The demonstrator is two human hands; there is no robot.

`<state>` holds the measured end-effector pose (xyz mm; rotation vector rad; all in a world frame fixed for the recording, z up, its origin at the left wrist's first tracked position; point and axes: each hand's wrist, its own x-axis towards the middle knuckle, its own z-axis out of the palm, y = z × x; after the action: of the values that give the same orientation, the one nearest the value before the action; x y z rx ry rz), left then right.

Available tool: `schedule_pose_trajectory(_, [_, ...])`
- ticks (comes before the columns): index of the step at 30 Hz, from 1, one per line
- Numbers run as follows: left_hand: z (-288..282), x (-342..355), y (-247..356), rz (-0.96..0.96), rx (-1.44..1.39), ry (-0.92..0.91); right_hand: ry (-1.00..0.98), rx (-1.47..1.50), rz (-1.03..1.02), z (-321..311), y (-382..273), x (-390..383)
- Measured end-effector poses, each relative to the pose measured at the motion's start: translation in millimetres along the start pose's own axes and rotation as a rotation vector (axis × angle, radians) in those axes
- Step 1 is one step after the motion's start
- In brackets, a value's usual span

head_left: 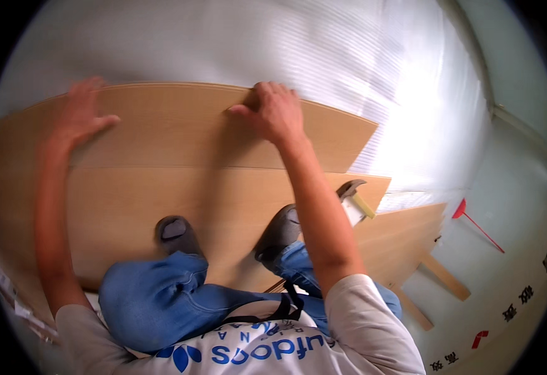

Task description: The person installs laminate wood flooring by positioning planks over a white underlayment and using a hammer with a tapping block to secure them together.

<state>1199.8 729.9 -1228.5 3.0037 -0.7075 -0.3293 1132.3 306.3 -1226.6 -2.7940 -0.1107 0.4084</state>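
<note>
A long light-brown floor plank (173,125) lies across the far side, its near edge along another row of planks (136,194). At its left part, my left hand (82,115) hooks blurred fingers over the far edge, the thumb spread on top. Farther right, my right hand (274,111) grips the same far edge, its fingers bent over and the thumb on the plank's face. Beside my right forearm lies a hammer (351,187) with a dark head. Next to it is a white block with a yellow edge (358,209).
Silvery underlay sheeting (342,56) spreads beyond the planks. My shoes (178,234) stand on the laid planks. At the right are loose plank pieces (445,276), a red long-handled tool (480,228) and pale floor along a wall.
</note>
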Motion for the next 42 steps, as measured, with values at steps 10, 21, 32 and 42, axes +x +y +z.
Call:
schedule_pose_trajectory(10, [-20, 16, 23, 0.008, -0.062, -0.235, -0.293, -0.14, 0.086, -33, 80, -5])
schedule_pose_trajectory(21, [-7, 13, 24, -0.018, -0.024, -0.222, -0.141, -0.133, 0.084, -31, 89, -29])
schedule_pose_trajectory(32, [16, 23, -8, -0.044, -0.052, -0.351, -0.096, -0.037, 0.198, 0, -13, 16])
schedule_pose_trajectory(42, [11, 15, -18, -0.058, -0.022, -0.322, 0.166, 0.143, 0.092, 6, 2, -3])
